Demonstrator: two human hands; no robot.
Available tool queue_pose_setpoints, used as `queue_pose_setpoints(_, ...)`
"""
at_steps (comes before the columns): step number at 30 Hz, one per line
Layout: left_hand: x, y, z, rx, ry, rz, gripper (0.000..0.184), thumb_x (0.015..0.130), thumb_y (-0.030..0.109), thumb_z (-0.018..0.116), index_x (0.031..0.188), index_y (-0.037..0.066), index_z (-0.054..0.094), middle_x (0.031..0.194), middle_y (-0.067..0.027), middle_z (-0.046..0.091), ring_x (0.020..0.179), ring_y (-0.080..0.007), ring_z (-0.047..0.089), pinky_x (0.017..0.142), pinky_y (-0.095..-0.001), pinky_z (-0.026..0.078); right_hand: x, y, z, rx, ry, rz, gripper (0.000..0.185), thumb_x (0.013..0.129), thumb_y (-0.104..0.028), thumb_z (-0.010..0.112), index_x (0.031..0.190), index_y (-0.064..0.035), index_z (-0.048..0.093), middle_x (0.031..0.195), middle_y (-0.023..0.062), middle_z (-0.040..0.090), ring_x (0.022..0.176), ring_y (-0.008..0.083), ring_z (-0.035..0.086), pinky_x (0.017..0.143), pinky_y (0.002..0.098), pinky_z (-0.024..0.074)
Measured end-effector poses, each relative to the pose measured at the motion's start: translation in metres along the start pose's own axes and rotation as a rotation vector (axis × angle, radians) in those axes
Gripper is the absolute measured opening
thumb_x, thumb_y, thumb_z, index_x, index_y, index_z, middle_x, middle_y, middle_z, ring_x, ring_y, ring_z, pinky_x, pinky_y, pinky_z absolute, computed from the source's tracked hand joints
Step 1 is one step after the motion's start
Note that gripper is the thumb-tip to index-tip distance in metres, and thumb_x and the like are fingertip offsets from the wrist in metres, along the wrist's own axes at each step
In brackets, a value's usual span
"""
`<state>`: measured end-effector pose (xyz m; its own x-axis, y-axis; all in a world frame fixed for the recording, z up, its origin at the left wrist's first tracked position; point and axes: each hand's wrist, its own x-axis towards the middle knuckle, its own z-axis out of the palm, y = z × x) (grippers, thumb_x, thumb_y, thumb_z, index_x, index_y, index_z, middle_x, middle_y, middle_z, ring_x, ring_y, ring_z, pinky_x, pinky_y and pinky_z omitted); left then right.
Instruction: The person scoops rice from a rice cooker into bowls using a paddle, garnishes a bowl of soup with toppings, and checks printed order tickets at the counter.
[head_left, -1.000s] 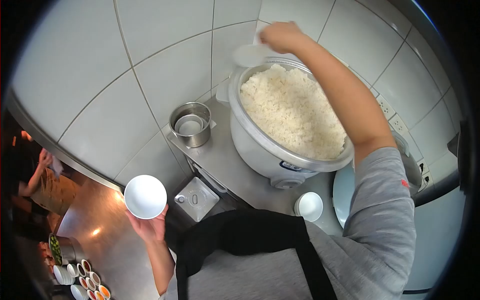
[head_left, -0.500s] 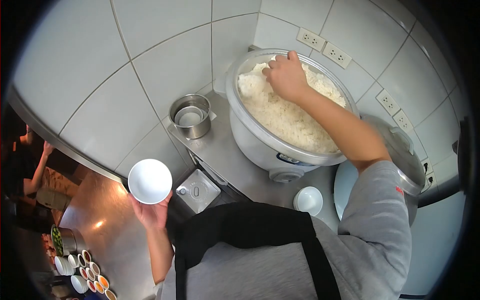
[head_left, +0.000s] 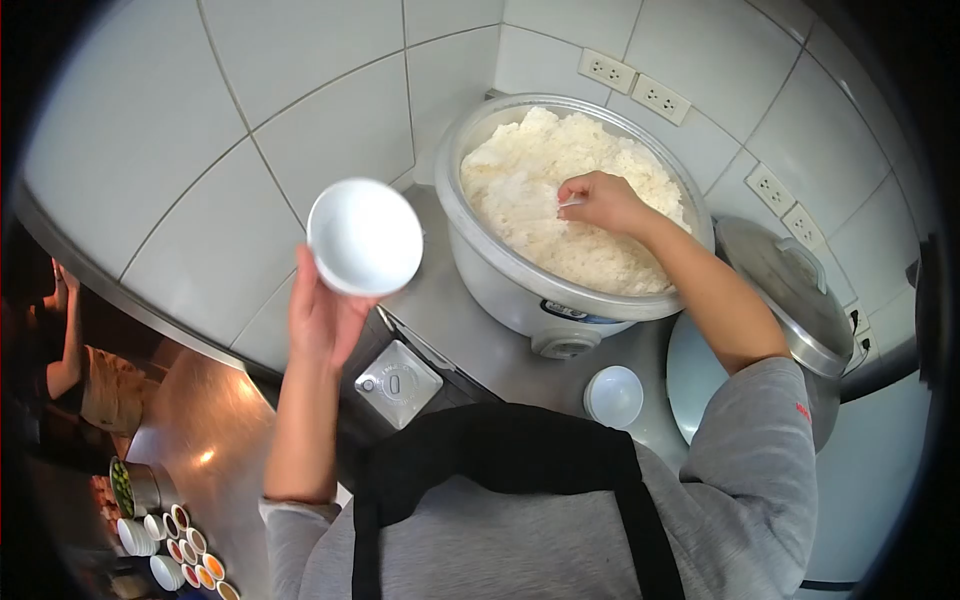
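In my left hand [head_left: 330, 315] is a white bowl [head_left: 366, 238], tilted so that its bare inside faces me. The fingers grip it from below and along its left side. My right hand [head_left: 603, 203] is closed over the rice, holding a whitish utensil [head_left: 571, 203]. Only a short bit of the utensil shows, and its far end blends with the rice. Cooked white rice [head_left: 540, 150] is heaped in the large grey rice cooker [head_left: 500, 285], which stands uncovered on the steel counter.
Another white bowl [head_left: 614, 397] stands in front of the cooker. A metal lid [head_left: 770, 275] leans at the right, near a pale round basin [head_left: 692, 375]. A square steel lid [head_left: 398, 384] lies left of the counter. Sauce cups [head_left: 196, 541] and a person's arm [head_left: 68, 345] are at far left.
My left hand has raised the bowl and brought it right, in front of the steel pots. My right hand has moved from the cooker's back rim down to the middle of the rice.
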<state>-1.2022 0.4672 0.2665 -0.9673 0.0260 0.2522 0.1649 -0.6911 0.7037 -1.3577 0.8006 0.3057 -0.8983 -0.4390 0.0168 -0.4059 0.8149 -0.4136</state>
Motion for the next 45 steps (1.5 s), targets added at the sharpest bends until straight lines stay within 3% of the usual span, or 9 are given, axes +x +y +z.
queue_pose_setpoints(5,0.084,-0.015,0.052,0.125,-0.098,-0.118,0.061,0.092,0.051,0.046,0.136,0.013,0.028,0.13,-0.0127,0.044,0.115,-0.0305,0.051,0.089,-0.0484,0.05,0.005,0.04,-0.055,0.247,-0.043,0.006,0.022,0.072,-0.028,0.072,0.085,-0.0111,0.068,0.071,0.0018,0.059,0.067,0.0123,0.053,0.062,0.0268,0.0413)
queue_pose_setpoints(15,0.161,-0.102,0.156,-0.221,0.021,-0.306,0.062,0.09,0.059,0.042,0.134,0.016,0.037,0.134,-0.0082,0.042,0.125,-0.0293,0.039,0.1,-0.0517,0.034,-0.01,-0.04,-0.095,-0.876,0.847,-0.283,0.014,0.073,-0.022,0.071,0.085,-0.0198,0.067,0.07,-0.0011,0.059,0.073,0.0169,0.057,0.077,0.0363,0.033)
queue_pose_setpoints(19,0.165,-0.103,0.159,-0.327,0.01,-0.249,0.064,0.09,0.062,0.038,0.135,0.016,0.036,0.136,-0.0086,0.041,0.125,-0.0298,0.038,0.1,-0.0506,0.034,-0.009,-0.029,-0.125,-0.774,1.138,-0.307,0.011,0.074,-0.023,0.067,0.083,-0.0156,0.066,0.069,0.0,0.058,0.07,0.014,0.056,0.068,0.0343,0.0353)
queue_pose_setpoints(22,0.167,-0.103,0.15,-0.342,-0.022,-0.219,0.069,0.087,0.064,0.041,0.134,0.015,0.036,0.135,-0.0101,0.041,0.122,-0.0302,0.04,0.098,-0.0506,0.036,-0.007,0.0,-0.151,0.294,0.666,-0.014,0.019,0.076,-0.024,0.073,0.089,-0.0124,0.066,0.065,-0.0032,0.054,0.065,0.0098,0.051,0.064,0.0267,0.0377)
queue_pose_setpoints(26,0.162,-0.095,0.15,-0.32,-0.063,-0.213,0.071,0.086,0.067,0.04,0.134,0.015,0.035,0.134,-0.0107,0.042,0.12,-0.0304,0.043,0.096,-0.0498,0.038,-0.002,0.005,-0.11,0.468,0.408,0.05,0.022,0.076,-0.02,0.073,0.094,-0.0083,0.066,0.073,-0.0001,0.06,0.07,0.0079,0.053,0.062,0.0224,0.0406)
queue_pose_setpoints(29,0.167,-0.09,0.137,-0.235,-0.107,-0.2,0.068,0.089,0.065,0.036,0.135,0.015,0.035,0.135,-0.0105,0.042,0.119,-0.03,0.044,0.094,-0.049,0.04,-0.002,0.006,-0.113,0.339,0.75,-0.16,0.026,0.074,-0.03,0.073,0.092,-0.0109,0.067,0.071,0.0002,0.057,0.063,0.0108,0.052,0.06,0.0262,0.0427)
queue_pose_setpoints(36,0.162,-0.084,0.125,-0.185,-0.175,-0.212,0.065,0.092,0.062,0.024,0.136,0.014,0.036,0.135,-0.0118,0.043,0.119,-0.0331,0.047,0.088,-0.044,0.048,-0.011,-0.026,-0.097,0.222,0.489,-0.093,0.024,0.077,-0.022,0.069,0.099,-0.0146,0.066,0.077,0.0006,0.055,0.072,0.0119,0.052,0.066,0.025,0.0437)
queue_pose_setpoints(40,0.163,-0.083,0.098,-0.258,-0.347,-0.288,0.071,0.091,0.065,0.023,0.137,0.013,0.035,0.134,-0.0152,0.044,0.114,-0.0413,0.049,0.08,-0.0418,0.054,0.009,-0.018,-0.117,0.272,0.727,-0.389,0.019,0.08,-0.009,0.064,0.099,-0.0121,0.065,0.083,0.0025,0.059,0.075,0.0147,0.055,0.068,0.0271,0.0458)
queue_pose_setpoints(45,0.156,-0.074,0.091,-0.316,-0.377,-0.379,0.076,0.089,0.067,0.024,0.138,0.011,0.033,0.133,-0.0173,0.045,0.11,-0.0452,0.05,0.075,-0.0413,0.056,0.012,-0.014,-0.096,0.075,0.544,-0.608,0.016,0.083,-0.002,0.059,0.098,-0.006,0.063,0.098,0.0054,0.063,0.085,0.019,0.06,0.073,0.0292,0.0486)
